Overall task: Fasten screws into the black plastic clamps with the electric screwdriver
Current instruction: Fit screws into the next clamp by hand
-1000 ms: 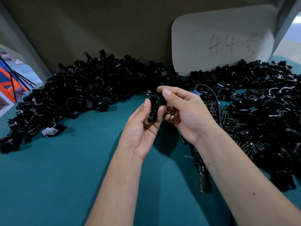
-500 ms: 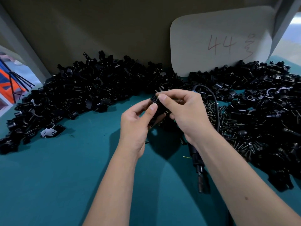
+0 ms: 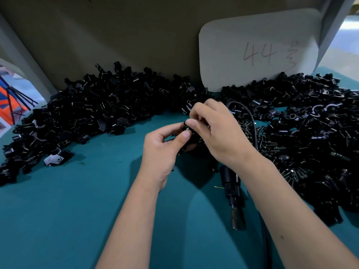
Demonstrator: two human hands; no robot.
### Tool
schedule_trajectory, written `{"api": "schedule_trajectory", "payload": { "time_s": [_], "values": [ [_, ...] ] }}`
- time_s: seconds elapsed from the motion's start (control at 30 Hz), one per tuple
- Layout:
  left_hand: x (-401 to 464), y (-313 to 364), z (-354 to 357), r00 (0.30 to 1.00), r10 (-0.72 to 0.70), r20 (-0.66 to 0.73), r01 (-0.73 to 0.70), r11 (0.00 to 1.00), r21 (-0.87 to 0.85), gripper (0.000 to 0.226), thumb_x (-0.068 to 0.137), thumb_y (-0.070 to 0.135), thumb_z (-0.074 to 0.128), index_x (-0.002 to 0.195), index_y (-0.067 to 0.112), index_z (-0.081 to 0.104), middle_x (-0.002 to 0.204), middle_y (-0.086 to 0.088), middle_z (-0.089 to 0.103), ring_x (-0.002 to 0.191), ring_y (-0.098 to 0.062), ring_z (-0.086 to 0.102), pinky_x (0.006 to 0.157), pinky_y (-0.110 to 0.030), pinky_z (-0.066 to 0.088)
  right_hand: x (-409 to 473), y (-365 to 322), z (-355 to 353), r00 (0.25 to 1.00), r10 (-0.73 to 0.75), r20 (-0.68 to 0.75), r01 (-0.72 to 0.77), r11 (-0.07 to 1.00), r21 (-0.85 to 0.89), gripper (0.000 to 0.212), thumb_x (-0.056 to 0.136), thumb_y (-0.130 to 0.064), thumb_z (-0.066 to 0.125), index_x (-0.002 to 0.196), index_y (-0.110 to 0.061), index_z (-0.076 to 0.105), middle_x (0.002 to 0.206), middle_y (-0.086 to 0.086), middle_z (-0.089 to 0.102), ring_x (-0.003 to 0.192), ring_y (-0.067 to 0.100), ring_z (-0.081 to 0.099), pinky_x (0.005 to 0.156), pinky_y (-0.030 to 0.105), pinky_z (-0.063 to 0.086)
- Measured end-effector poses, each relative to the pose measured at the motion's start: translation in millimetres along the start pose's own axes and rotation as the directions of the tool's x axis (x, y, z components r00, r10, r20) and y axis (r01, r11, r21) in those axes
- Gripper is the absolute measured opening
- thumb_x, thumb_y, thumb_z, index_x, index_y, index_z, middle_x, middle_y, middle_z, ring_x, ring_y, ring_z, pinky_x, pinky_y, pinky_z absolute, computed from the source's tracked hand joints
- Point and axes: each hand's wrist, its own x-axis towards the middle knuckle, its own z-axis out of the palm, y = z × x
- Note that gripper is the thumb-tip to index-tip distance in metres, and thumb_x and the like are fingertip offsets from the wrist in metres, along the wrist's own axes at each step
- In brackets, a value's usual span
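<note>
Clamp: a black plastic clamp (image 3: 189, 137) is being held above the teal surface (image 3: 77, 210), between both hands near the middle of the view; most of it is hidden by fingers
Left hand: the left hand (image 3: 163, 152) is pinching the clamp from the left, its thumb lying on the front of the part and its fingers curling behind
Right hand: the right hand (image 3: 217, 133) is reaching in from the right, its curled fingertips meeting the top of the same clamp; whether a screw is sitting between them cannot be told
Hands together: the two hands are touching at the clamp, thumb tips just beside each other
Electric screwdriver: the black electric screwdriver (image 3: 232, 193) is lying on the surface under the right forearm, bit end pointing toward the viewer, with its cable (image 3: 250, 117) arching up behind the right hand
Screws: a heap of dark screws (image 3: 270, 144) is lying just right of the right wrist, beside the cable
Left pile: a large pile of black clamps (image 3: 87, 113) is stretching along the back wall to the left edge
Right pile: another pile of clamps (image 3: 320, 133) is filling the right side, touching the screw heap
Card: a pale card (image 3: 258, 49) with "44" handwritten in red is leaning on the wall behind the piles
</note>
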Motion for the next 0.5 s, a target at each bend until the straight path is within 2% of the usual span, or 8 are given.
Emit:
{"api": "schedule_trajectory", "payload": {
  "time_s": [0.1, 0.2, 0.3, 0.4, 0.5],
  "values": [
    [0, 2, 2, 1.0, -0.008, 0.015, 0.009, 1.0, -0.02, 0.019, 0.092, 0.004, 0.07, 0.109, 0.007, 0.077, 0.111, -0.02, 0.076, 0.1, -0.028, 0.073, 0.082, -0.033, 0.061, 0, 3, -2, 1.0, -0.004, -0.006, 0.004, 1.0, -0.014, 0.025, 0.104, -0.035, 0.059, 0.094, -0.013, 0.064, 0.09, 0.002, 0.051, 0.093, 0.024, 0.045, 0.082, 0.03, 0.037],
    [0, 9, 1, 0.998, -0.056, -0.022, 0.051, 0.983, -0.176, 0.024, 0.085, 0.015, 0.07, 0.106, 0.007, 0.077, 0.109, -0.015, 0.077, 0.099, -0.025, 0.074, 0.08, -0.028, 0.06, 0, 2, -5, 0.998, 0.061, -0.002, -0.06, 0.995, 0.08, 0.031, 0.103, -0.047, 0.056, 0.101, -0.018, 0.063, 0.095, -0.001, 0.058, 0.095, 0.02, 0.052, 0.085, 0.03, 0.041],
    [1, 12, -4, 0.993, -0.103, -0.061, 0.081, 0.954, -0.288, 0.015, 0.095, 0.013, 0.064, 0.097, 0.011, 0.08, 0.1, -0.007, 0.078, 0.088, -0.017, 0.074, 0.075, -0.022, 0.059, -1, 3, -7, 0.996, 0.072, 0.045, -0.077, 0.989, 0.13, 0.026, 0.101, -0.042, 0.063, 0.099, -0.017, 0.068, 0.094, -0.001, 0.063, 0.089, 0.014, 0.058, 0.08, 0.029, 0.045],
    [0, 12, -5, 0.991, -0.127, -0.044, 0.11, 0.954, -0.278, 0.019, 0.101, 0.013, 0.058, 0.11, 0.007, 0.074, 0.103, -0.005, 0.077, 0.089, -0.011, 0.071, 0.076, -0.02, 0.057, -4, 2, -5, 0.995, 0.043, 0.087, -0.057, 0.986, 0.158, 0.029, 0.096, -0.04, 0.07, 0.089, -0.013, 0.069, 0.087, 0.001, 0.061, 0.082, 0.016, 0.058, 0.075, 0.029, 0.046],
    [-1, 12, -2, 0.99, -0.141, -0.009, 0.132, 0.945, -0.3, 0.025, 0.102, 0.013, 0.056, 0.122, 0.004, 0.068, 0.108, -0.006, 0.074, 0.092, -0.01, 0.069, 0.079, -0.022, 0.057, -4, -1, -1, 0.997, 0.036, 0.073, -0.048, 0.985, 0.164, 0.026, 0.094, -0.039, 0.073, 0.091, -0.013, 0.069, 0.086, 0.002, 0.061, 0.082, 0.017, 0.057, 0.075, 0.031, 0.046]
  ]
}}
